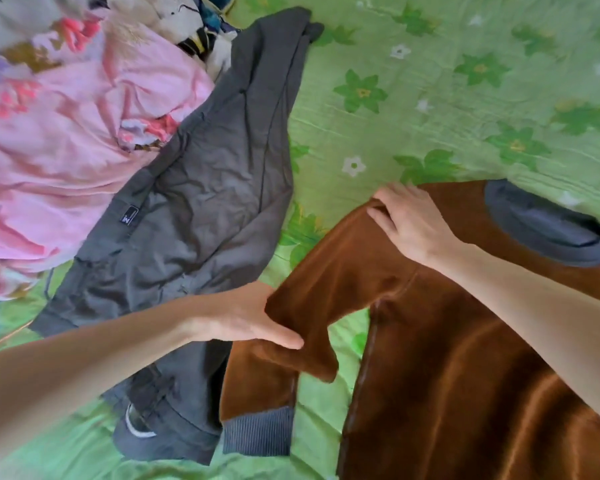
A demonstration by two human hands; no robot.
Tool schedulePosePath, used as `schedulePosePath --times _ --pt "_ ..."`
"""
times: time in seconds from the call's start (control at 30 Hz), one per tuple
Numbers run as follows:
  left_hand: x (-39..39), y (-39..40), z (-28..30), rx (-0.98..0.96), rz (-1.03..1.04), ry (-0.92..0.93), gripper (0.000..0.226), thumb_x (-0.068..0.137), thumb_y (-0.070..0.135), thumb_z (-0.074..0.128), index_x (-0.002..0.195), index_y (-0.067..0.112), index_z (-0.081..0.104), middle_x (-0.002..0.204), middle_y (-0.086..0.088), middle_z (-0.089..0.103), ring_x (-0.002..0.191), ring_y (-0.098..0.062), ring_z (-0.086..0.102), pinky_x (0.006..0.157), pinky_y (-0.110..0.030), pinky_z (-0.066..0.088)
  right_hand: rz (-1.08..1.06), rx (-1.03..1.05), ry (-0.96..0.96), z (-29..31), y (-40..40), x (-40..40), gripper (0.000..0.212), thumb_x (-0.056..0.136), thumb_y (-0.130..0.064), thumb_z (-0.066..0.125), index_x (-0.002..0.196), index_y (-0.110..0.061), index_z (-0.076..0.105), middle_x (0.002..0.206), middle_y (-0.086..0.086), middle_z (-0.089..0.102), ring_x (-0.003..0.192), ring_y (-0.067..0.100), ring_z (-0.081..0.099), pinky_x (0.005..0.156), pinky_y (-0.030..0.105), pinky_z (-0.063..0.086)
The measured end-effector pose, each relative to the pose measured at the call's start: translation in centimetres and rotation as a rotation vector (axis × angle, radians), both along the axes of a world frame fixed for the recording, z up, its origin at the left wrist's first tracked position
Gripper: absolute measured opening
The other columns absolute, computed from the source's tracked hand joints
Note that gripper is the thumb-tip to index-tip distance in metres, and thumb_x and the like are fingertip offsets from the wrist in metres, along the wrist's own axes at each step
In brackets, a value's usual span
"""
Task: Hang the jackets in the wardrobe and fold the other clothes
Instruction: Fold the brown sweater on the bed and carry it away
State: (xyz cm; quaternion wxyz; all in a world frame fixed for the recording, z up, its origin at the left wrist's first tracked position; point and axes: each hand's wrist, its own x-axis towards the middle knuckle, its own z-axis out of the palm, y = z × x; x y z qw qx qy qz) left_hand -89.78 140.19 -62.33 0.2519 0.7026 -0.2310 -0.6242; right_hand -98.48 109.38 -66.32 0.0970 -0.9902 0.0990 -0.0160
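A brown velvet sweater (447, 375) with a grey ribbed collar (541, 226) and grey cuff (257, 431) lies on the bed at the right. My left hand (250, 320) grips its sleeve near the middle, lifting it off the sheet. My right hand (409, 223) grips the sweater at the shoulder. A dark grey jacket (201, 188) lies spread out to the left of the sweater, its lower part under my left forearm.
A green bedsheet (447, 98) with a flower print covers the bed. A pile of pink and floral clothes (70, 140) sits at the upper left, touching the grey jacket. More patterned fabric (174, 19) lies at the top.
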Motion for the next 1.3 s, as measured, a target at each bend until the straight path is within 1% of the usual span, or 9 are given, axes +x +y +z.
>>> schedulePosePath --times 0.17,0.27,0.4,0.6,0.73,0.87,1.07,1.2,1.3 --pt "4.1 5.8 -1.2 0.159 -0.069 -0.243 0.041 0.072 0.043 0.096 0.058 0.010 0.077 0.069 0.007 0.077 0.082 -0.014 0.076 0.074 -0.019 0.055 -0.077 -0.069 0.038 -0.4 0.2 0.1 0.028 0.107 -0.033 0.051 0.117 -0.010 0.063 0.112 0.011 0.062 0.109 0.036 0.055 0.103 0.050 0.039" --pt "8.0 7.9 3.3 0.112 0.112 -0.117 0.019 0.085 0.027 0.086 0.089 0.008 0.082 0.089 -0.009 0.081 0.081 -0.019 0.077 0.073 -0.029 0.058 -0.157 -0.103 -0.034 -1.2 2.4 0.4 0.024 0.106 -0.031 0.053 0.114 -0.011 0.064 0.112 0.013 0.063 0.109 0.039 0.055 0.103 0.054 0.040" --pt "12.3 10.3 5.9 0.130 0.201 -0.145 0.023 0.089 0.023 0.080 0.095 0.001 0.079 0.092 -0.020 0.079 0.074 -0.023 0.074 0.067 -0.029 0.059 -0.325 -0.064 -0.100 -2.9 5.7 0.9 0.022 0.105 -0.028 0.053 0.112 -0.010 0.064 0.114 0.015 0.060 0.112 0.042 0.052 0.100 0.056 0.042" --pt "14.2 13.0 3.4 0.180 0.144 -0.499 0.005 0.089 0.015 0.065 0.094 0.013 0.065 0.084 -0.001 0.060 0.077 -0.015 0.054 0.066 -0.028 0.038 -0.458 0.028 -0.073 -4.3 7.0 1.7 0.025 0.105 -0.023 0.054 0.123 -0.007 0.061 0.127 0.025 0.051 0.123 0.047 0.044 0.106 0.063 0.037" --pt "15.3 16.3 0.2 0.146 0.277 -0.644 0.006 0.092 0.009 0.073 0.093 0.015 0.071 0.095 -0.007 0.071 0.090 -0.023 0.063 0.069 -0.020 0.041 -0.379 0.059 -0.183 -4.5 8.9 0.9 0.046 0.108 -0.029 0.047 0.153 -0.020 0.040 0.157 0.019 0.034 0.147 0.042 0.030 0.118 0.061 0.027" --pt "15.4 18.3 -1.3 0.093 0.480 -0.648 0.014 0.096 0.027 0.075 0.087 0.016 0.076 0.086 -0.005 0.071 0.075 -0.014 0.060 0.062 -0.019 0.042 -0.293 0.047 -0.129 -4.8 11.4 -0.8 0.058 0.106 -0.047 0.037 0.160 -0.027 0.032 0.170 0.007 0.021 0.157 0.036 0.018 0.121 0.064 0.018" --pt "14.2 16.9 -1.7 0.000 0.779 -0.490 0.018 0.094 0.029 0.077 0.081 0.020 0.068 0.058 0.005 0.063 0.054 -0.013 0.056 0.047 -0.020 0.042 -0.581 0.151 0.250 -7.3 11.4 -0.6 0.077 0.097 -0.078 0.008 0.164 -0.042 -0.003 0.173 -0.008 -0.012 0.160 0.033 -0.008 0.119 0.075 0.005" --pt "13.9 15.1 0.7 -0.043 0.890 -0.321 0.018 0.086 0.025 0.085 0.081 0.017 0.069 0.059 0.003 0.068 0.047 -0.006 0.062 0.045 -0.015 0.048 -0.571 0.186 0.312 -6.8 11.2 0.3 0.078 0.098 -0.073 0.017 0.165 -0.038 -0.001 0.174 -0.003 -0.011 0.159 0.035 -0.009 0.122 0.071 0.004" --pt "13.4 13.1 2.0 -0.096 0.882 -0.122 0.018 0.087 0.022 0.083 0.079 0.017 0.068 0.068 -0.002 0.069 0.053 -0.010 0.065 0.052 -0.020 0.053 -0.436 0.215 0.137 -5.6 12.0 0.4 0.072 0.102 -0.061 0.037 0.164 -0.031 0.016 0.174 0.004 0.007 0.160 0.031 0.003 0.125 0.061 0.013"
